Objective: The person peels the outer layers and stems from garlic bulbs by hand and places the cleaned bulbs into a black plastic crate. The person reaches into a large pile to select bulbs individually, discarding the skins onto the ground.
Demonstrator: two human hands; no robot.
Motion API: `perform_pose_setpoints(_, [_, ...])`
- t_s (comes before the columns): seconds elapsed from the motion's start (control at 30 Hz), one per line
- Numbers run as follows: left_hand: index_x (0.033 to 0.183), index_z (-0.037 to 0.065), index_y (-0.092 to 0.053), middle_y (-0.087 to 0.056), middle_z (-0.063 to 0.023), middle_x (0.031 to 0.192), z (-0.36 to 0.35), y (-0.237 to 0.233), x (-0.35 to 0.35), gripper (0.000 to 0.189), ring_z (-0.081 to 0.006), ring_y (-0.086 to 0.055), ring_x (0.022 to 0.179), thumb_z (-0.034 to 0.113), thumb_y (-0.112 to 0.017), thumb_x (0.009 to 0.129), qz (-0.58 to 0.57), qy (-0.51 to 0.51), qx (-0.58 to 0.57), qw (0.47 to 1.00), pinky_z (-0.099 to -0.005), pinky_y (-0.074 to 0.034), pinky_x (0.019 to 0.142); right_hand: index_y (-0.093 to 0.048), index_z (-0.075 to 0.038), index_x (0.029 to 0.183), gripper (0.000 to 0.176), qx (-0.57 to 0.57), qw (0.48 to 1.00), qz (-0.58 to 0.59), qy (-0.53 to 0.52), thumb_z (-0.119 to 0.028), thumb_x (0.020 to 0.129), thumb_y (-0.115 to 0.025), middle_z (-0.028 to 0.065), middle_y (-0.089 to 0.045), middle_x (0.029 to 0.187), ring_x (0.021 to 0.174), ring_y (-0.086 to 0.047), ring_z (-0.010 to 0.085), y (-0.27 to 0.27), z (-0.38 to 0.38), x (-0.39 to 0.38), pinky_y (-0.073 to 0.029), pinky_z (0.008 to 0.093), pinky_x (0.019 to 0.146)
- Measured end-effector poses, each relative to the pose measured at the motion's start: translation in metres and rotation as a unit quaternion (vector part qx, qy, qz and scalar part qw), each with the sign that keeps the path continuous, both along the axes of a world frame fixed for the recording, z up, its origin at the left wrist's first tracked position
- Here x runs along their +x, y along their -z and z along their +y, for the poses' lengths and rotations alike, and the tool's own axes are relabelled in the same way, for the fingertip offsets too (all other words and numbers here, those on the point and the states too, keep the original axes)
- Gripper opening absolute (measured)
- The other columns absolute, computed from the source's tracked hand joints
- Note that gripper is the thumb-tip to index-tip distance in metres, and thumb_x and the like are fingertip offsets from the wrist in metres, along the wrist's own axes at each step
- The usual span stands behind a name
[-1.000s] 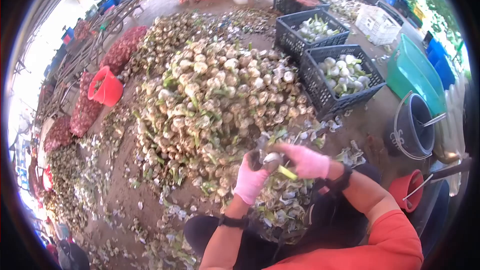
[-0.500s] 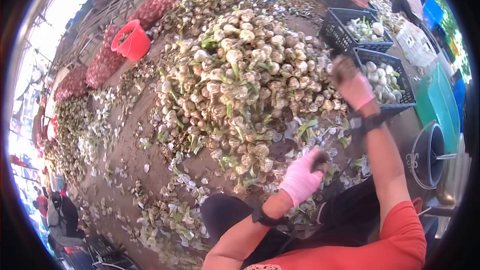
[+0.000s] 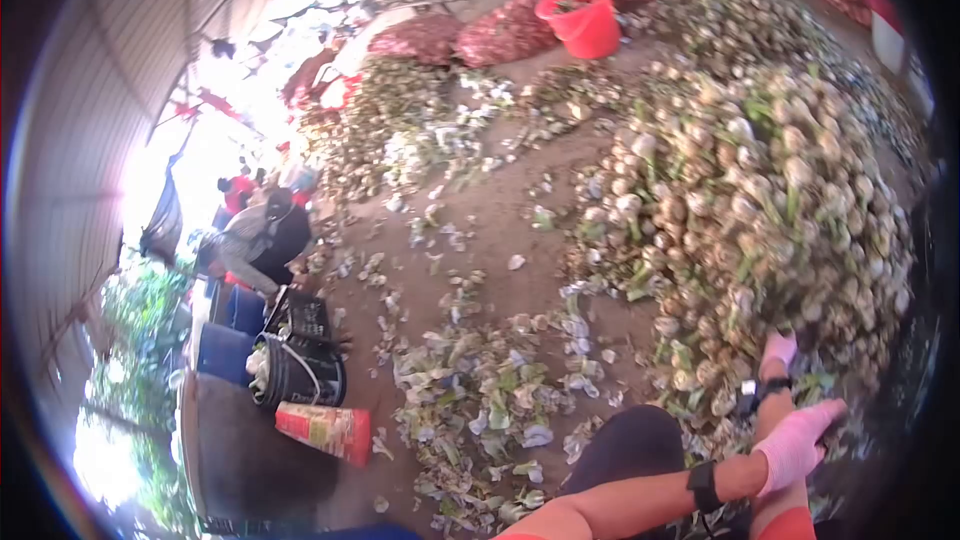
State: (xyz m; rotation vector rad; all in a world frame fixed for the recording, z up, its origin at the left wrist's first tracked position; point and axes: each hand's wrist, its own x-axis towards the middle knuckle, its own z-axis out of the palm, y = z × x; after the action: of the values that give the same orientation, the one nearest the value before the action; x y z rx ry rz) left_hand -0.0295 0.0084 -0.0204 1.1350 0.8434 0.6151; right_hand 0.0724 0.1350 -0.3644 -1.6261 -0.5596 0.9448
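Observation:
A large heap of garlic bulbs (image 3: 740, 210) with roots and green stems lies on the ground in front of me. My right hand (image 3: 778, 350), in a pink glove, reaches into the near lower edge of this heap; its fingers are blurred among the bulbs. My left hand (image 3: 795, 448), also gloved in pink, is nearer my body and passes in front of my right forearm. Its fingers point away to the right and are too smeared to show whether they hold anything. Loose peeled skins and leaves (image 3: 480, 400) lie left of my knee.
A red bucket (image 3: 585, 25) stands behind, beside filled red mesh sacks (image 3: 510, 25). At the left are a black bucket (image 3: 310, 375), a red-and-white bag (image 3: 325, 430) and blue barrels (image 3: 225, 350). Another person (image 3: 265, 240) bends over farther back.
My view has swung left, so the crates at the right are out of sight. My right hand has come from beside the crates to the heap. My left hand now overlaps my right forearm.

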Motion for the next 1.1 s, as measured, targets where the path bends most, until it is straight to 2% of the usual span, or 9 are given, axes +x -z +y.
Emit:
perform_pose_setpoints(0.13, [0.130,0.006,-0.043,-0.050,-0.0233,0.122,0.016,0.000,-0.009,0.063,-0.0365,-0.049,0.115,-0.004,-0.063,0.070,-0.006,-0.080,0.012,0.997,-0.0366,-0.041,0.095,-0.051,-0.002,0.122,0.043,-0.094,0.969,-0.139,-0.178,-0.004,0.080,-0.060,0.0057,-0.061,0.107,0.091,-0.056,0.0142,-0.085,-0.024,0.033,-0.045,0.0260,0.079])
perform_pose_setpoints(0.23, [0.139,0.007,-0.032,-0.043,-0.0249,0.132,0.037,0.095,0.031,0.076,-0.0385,-0.044,0.120,-0.006,-0.061,0.070,-0.025,-0.048,0.154,0.987,-0.0367,-0.039,0.100,-0.049,-0.001,0.125,0.046,-0.032,0.960,-0.076,-0.269,-0.004,0.081,-0.060,0.0057,-0.060,0.110,0.093,-0.056,0.0137,-0.209,-0.046,0.031,-0.045,0.0250,0.079])
perform_pose_setpoints(0.27, [0.135,0.005,-0.039,-0.042,-0.0178,0.133,0.037,0.006,-0.020,0.069,-0.0371,-0.046,0.118,-0.010,-0.056,0.070,0.166,-0.079,0.242,0.953,-0.0372,-0.040,0.100,-0.048,-0.001,0.126,0.047,-0.008,0.956,-0.045,-0.290,-0.004,0.081,-0.060,0.0057,-0.060,0.111,0.093,-0.055,0.0135,-0.253,-0.053,0.027,-0.045,0.0247,0.080])
perform_pose_setpoints(0.37, [0.142,0.004,-0.026,-0.033,-0.0207,0.139,0.039,0.003,-0.021,0.078,-0.0407,-0.040,0.123,-0.012,-0.054,0.070,0.241,-0.101,0.243,0.934,-0.0375,-0.038,0.104,-0.045,0.000,0.130,0.050,0.064,0.947,0.041,-0.313,-0.005,0.082,-0.060,0.0057,-0.059,0.115,0.095,-0.055,0.0129,-0.351,-0.086,0.017,-0.045,0.0236,0.080])
perform_pose_setpoints(0.53, [0.143,0.003,-0.022,-0.035,-0.0228,0.137,0.032,0.030,-0.006,0.082,-0.0397,-0.041,0.123,-0.014,-0.055,0.070,0.177,-0.011,0.207,0.962,-0.0355,-0.037,0.105,-0.043,0.000,0.134,0.047,0.135,0.945,0.077,-0.289,-0.014,0.091,-0.057,0.0087,-0.053,0.127,0.109,-0.053,0.0155,-0.328,-0.117,0.046,-0.044,0.0273,0.090])
perform_pose_setpoints(0.83, [0.134,0.000,-0.037,-0.040,-0.0208,0.136,0.013,0.027,-0.006,0.070,-0.0389,-0.044,0.121,-0.008,-0.060,0.069,0.110,-0.133,0.363,0.916,-0.0374,-0.041,0.101,-0.043,-0.008,0.135,0.046,0.145,0.927,0.306,-0.163,-0.024,0.093,-0.055,0.0065,-0.051,0.131,0.118,-0.050,0.0212,-0.294,-0.129,0.043,-0.039,0.0339,0.101])
perform_pose_setpoints(1.03, [0.133,0.000,-0.038,-0.043,-0.0206,0.134,0.014,0.014,-0.009,0.068,-0.0384,-0.046,0.120,-0.007,-0.059,0.069,0.117,-0.143,0.387,0.903,-0.0376,-0.043,0.099,-0.042,-0.008,0.136,0.044,0.143,0.825,0.541,-0.077,-0.030,0.097,-0.045,0.0066,-0.050,0.133,0.122,-0.047,0.0221,-0.306,-0.128,0.034,-0.036,0.0355,0.103])
perform_pose_setpoints(1.07, [0.133,0.000,-0.038,-0.044,-0.0213,0.132,0.015,0.018,-0.005,0.068,-0.0388,-0.046,0.119,-0.007,-0.059,0.070,0.119,-0.141,0.372,0.910,-0.0374,-0.043,0.099,-0.042,-0.007,0.136,0.044,0.148,0.941,0.251,-0.175,-0.028,0.097,-0.044,0.0068,-0.050,0.133,0.121,-0.048,0.0219,-0.287,-0.126,0.050,-0.037,0.0349,0.103])
perform_pose_setpoints(1.1, [0.134,0.000,-0.038,-0.044,-0.0220,0.131,0.016,0.018,-0.005,0.068,-0.0391,-0.047,0.118,-0.006,-0.060,0.070,0.121,-0.140,0.357,0.916,-0.0371,-0.043,0.098,-0.041,-0.006,0.137,0.044,0.138,0.955,-0.066,-0.254,-0.026,0.098,-0.043,0.0071,-0.050,0.134,0.120,-0.049,0.0217,-0.282,-0.125,0.054,-0.037,0.0343,0.103])
